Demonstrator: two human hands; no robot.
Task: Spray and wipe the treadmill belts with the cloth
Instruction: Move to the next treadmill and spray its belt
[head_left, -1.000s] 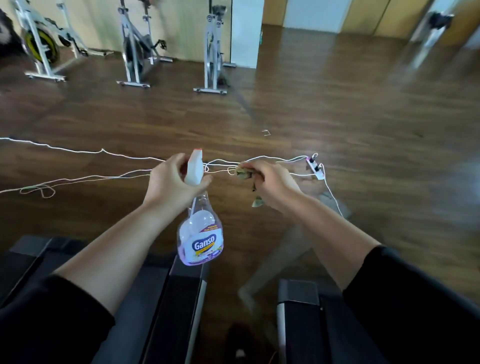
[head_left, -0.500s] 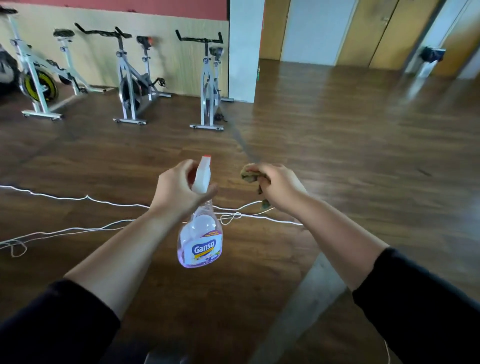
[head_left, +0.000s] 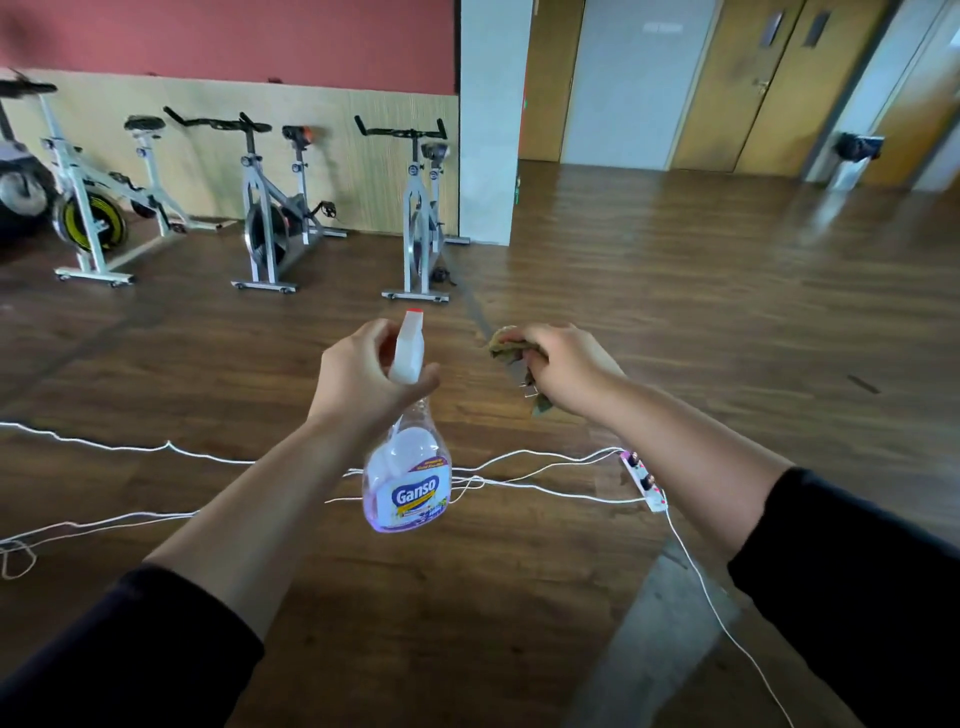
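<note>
My left hand (head_left: 363, 376) grips the white trigger head of a clear spray bottle (head_left: 408, 480) with a blue "Ganso" label and purple liquid. The bottle hangs upright at the middle of the view, above the wooden floor. Just to its right my right hand (head_left: 566, 364) holds a bunched olive-green cloth (head_left: 506, 345), part of which sticks out past the knuckles and below the palm. No treadmill belt is in view.
White cables (head_left: 156, 449) run across the wooden floor to a white power strip (head_left: 644, 480) at the right. Three spin bikes (head_left: 270, 208) stand along the far wall at left. A white pillar (head_left: 493, 119) and wooden doors (head_left: 753, 88) lie beyond.
The view has tilted up from the floor to the room; the dark treadmill ends at the bottom edge have dropped out of sight. Both hands keep the same hold on bottle and cloth.
</note>
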